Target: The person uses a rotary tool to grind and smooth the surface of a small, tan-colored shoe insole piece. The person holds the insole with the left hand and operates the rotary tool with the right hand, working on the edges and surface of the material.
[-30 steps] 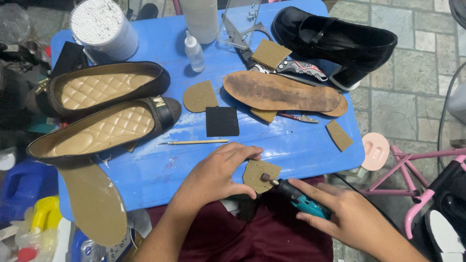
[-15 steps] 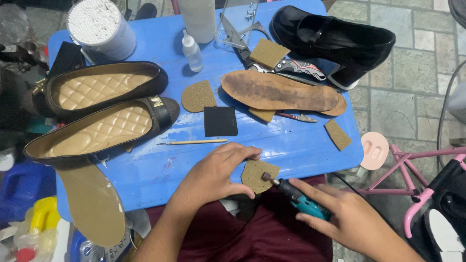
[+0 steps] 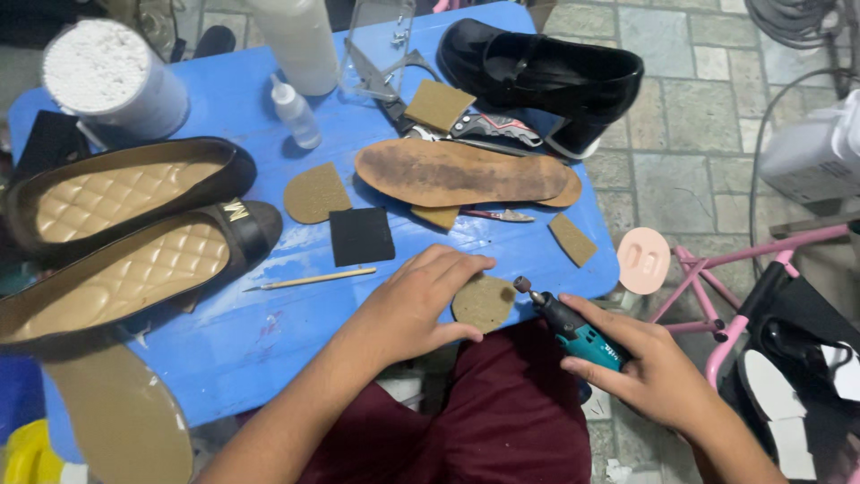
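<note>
My left hand [image 3: 414,305] grips a small rounded tan heel piece [image 3: 484,302] at the front edge of the blue table [image 3: 269,332]. In my right hand [image 3: 654,367] is a teal and black rotary tool [image 3: 573,327]; its sanding tip sits just off the piece's right edge. Two black flat shoes with quilted tan insoles [image 3: 125,242] lie at the left. A worn brown insole [image 3: 461,172] lies in the middle, near a black square patch [image 3: 360,236] and a thin wooden stick [image 3: 313,279].
A white-filled tub [image 3: 112,81], a small dropper bottle [image 3: 294,112], a large white bottle [image 3: 300,40] and a black heeled shoe [image 3: 546,76] stand at the back. Tan scraps [image 3: 315,193] lie about. A brown sole [image 3: 121,417] overhangs front left. A pink metal frame [image 3: 743,296] stands right.
The view has shifted a little. My right hand has drawn the tool's tip slightly away from the heel piece, and my left hand keeps its grip.
</note>
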